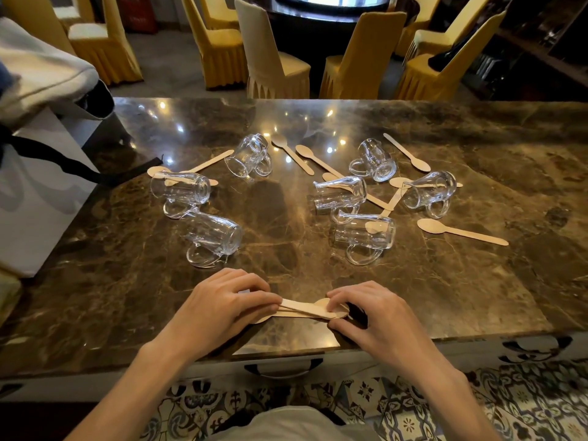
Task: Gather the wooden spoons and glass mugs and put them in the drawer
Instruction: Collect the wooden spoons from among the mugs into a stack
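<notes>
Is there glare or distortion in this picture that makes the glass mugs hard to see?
Head view: ceiling lights leave bright glare spots on the polished marble table near the far glass mugs; the mugs stay sharp, only faint against the stone; the wide lens bows the table's edges; the hands look in focus.

No text, label, brand, number or sign can be read anywhere in this view. The red object at the far left, behind the yellow chairs, bears some marking, but it is too blurred and small to make out.
</notes>
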